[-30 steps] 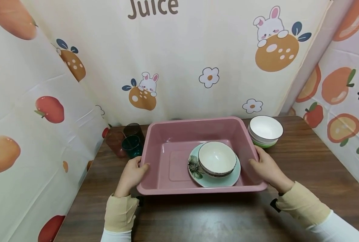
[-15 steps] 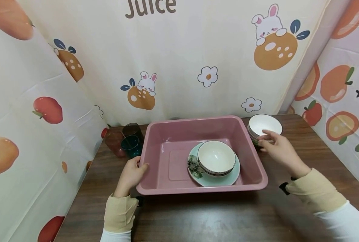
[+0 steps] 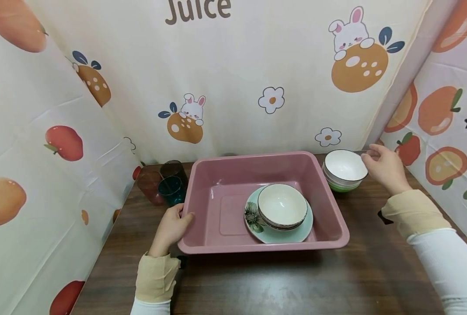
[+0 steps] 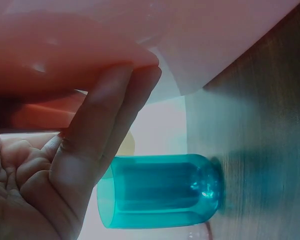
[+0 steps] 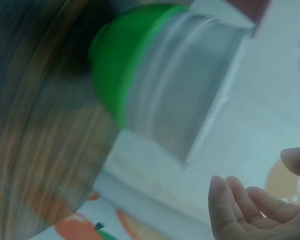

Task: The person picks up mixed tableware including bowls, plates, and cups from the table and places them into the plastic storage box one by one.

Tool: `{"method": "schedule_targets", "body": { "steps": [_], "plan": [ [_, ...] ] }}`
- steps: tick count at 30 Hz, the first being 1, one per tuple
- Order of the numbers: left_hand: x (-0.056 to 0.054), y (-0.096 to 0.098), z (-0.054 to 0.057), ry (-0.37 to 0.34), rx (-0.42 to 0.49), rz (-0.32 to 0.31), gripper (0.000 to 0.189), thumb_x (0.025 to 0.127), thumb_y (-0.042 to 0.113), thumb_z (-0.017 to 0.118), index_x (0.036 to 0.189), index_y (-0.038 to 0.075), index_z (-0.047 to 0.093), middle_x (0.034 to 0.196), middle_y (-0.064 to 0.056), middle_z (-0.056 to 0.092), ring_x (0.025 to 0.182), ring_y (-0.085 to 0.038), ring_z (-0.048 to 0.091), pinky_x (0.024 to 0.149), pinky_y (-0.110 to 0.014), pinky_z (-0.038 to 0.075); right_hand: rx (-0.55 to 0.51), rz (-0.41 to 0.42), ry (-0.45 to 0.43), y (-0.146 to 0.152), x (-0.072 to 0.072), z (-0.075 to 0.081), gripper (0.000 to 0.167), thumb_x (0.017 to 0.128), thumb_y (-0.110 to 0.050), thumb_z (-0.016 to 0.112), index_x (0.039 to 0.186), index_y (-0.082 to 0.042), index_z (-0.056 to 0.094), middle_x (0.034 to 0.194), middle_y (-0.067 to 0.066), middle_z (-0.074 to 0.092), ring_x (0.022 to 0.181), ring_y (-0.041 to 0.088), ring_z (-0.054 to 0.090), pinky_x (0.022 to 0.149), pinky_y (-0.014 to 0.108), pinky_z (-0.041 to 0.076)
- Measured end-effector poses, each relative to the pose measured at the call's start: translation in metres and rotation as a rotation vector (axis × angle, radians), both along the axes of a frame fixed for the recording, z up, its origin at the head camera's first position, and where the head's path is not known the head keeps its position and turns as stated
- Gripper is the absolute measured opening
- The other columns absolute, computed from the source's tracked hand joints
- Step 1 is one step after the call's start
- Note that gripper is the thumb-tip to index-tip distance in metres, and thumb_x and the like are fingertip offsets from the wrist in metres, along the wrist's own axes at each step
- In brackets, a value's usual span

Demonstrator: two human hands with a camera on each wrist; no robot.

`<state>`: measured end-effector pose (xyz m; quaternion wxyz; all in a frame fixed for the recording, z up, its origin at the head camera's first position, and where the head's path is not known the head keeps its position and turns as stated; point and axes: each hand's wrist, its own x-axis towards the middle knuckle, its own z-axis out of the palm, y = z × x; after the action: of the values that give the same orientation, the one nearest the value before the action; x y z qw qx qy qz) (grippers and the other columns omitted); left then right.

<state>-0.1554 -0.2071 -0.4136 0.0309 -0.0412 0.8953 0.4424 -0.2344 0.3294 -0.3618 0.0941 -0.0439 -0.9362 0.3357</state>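
Note:
My left hand (image 3: 173, 227) grips the left rim of a pink plastic basin (image 3: 233, 249), thumb inside and fingers under the lip, as the left wrist view shows. Inside the basin, toward its right, lies a pale green plate (image 3: 253, 199) with a dark flower print. Stacked white bowls (image 3: 282, 205) with dark rims sit on that plate. My right hand (image 3: 385, 168) is raised beside the right edge of another stack of bowls (image 3: 344, 168), white above and green at the bottom. In the right wrist view its fingers (image 5: 221, 200) are apart from the stack (image 5: 165, 80) and hold nothing.
Several tinted tumblers stand left of the basin: a teal tumbler (image 3: 171, 190), a reddish tumbler (image 3: 148, 186) and a dark tumbler (image 3: 174, 168). A printed curtain (image 3: 233, 87) closes off the back and sides of the wooden table (image 3: 257, 284).
My right hand has let go of the basin's right rim, passed in front of the bowl stack and moved to its right side. My left hand stays on the basin.

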Motion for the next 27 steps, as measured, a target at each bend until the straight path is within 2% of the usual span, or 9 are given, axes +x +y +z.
{"method": "schedule_targets", "body": {
  "steps": [1,6,11,17,23,27],
  "plan": [
    [0.000,0.000,0.001,-0.002,-0.001,0.001,0.029,0.093,0.013,0.057,0.115,-0.006,0.062,0.093,-0.019,0.071,0.070,-0.017,0.066,0.064,-0.033,0.057,0.018,-0.003,-0.016,0.003,-0.004,-0.003,0.063,0.101,-0.030,0.039,0.143,0.016,0.031,0.130,0.042,0.048,0.119,0.055,0.049,0.092,0.063,0.041],
    [0.000,0.001,0.002,-0.008,-0.006,0.009,0.029,0.094,0.013,0.057,0.116,-0.005,0.062,0.094,-0.019,0.071,0.072,-0.018,0.067,0.067,-0.036,0.058,0.114,0.008,-0.085,0.013,-0.016,-0.018,0.060,0.100,-0.028,0.040,0.136,0.020,0.038,0.129,0.043,0.047,0.116,0.056,0.049,0.093,0.065,0.040],
    [0.002,0.003,0.001,-0.007,-0.008,0.008,0.029,0.094,0.013,0.058,0.116,-0.005,0.062,0.096,-0.019,0.071,0.073,-0.019,0.067,0.068,-0.037,0.059,0.161,0.035,-0.160,0.020,-0.021,-0.027,0.056,0.099,-0.024,0.045,0.128,0.023,0.043,0.123,0.045,0.049,0.111,0.058,0.049,0.091,0.065,0.041],
    [0.005,0.004,0.000,-0.006,-0.006,0.014,0.030,0.093,0.013,0.059,0.117,-0.005,0.062,0.096,-0.019,0.071,0.073,-0.019,0.068,0.068,-0.038,0.059,0.171,0.018,-0.153,0.020,-0.026,-0.032,0.048,0.095,-0.018,0.046,0.119,0.023,0.050,0.113,0.043,0.055,0.100,0.054,0.054,0.081,0.061,0.045],
    [0.004,0.003,-0.002,0.013,-0.010,0.012,0.027,0.092,0.012,0.059,0.113,-0.005,0.064,0.091,-0.017,0.071,0.070,-0.018,0.067,0.065,-0.034,0.057,0.183,-0.020,-0.128,0.022,-0.032,-0.036,0.046,0.089,-0.015,0.046,0.115,0.021,0.055,0.110,0.041,0.058,0.095,0.053,0.056,0.073,0.055,0.046],
    [0.003,0.003,-0.001,0.019,-0.010,0.011,0.026,0.092,0.011,0.059,0.111,-0.005,0.064,0.090,-0.017,0.070,0.069,-0.017,0.066,0.064,-0.034,0.057,0.180,-0.019,-0.140,0.021,-0.032,-0.035,0.046,0.090,-0.014,0.046,0.116,0.022,0.056,0.112,0.042,0.057,0.096,0.053,0.056,0.073,0.054,0.046]
  ]
}}
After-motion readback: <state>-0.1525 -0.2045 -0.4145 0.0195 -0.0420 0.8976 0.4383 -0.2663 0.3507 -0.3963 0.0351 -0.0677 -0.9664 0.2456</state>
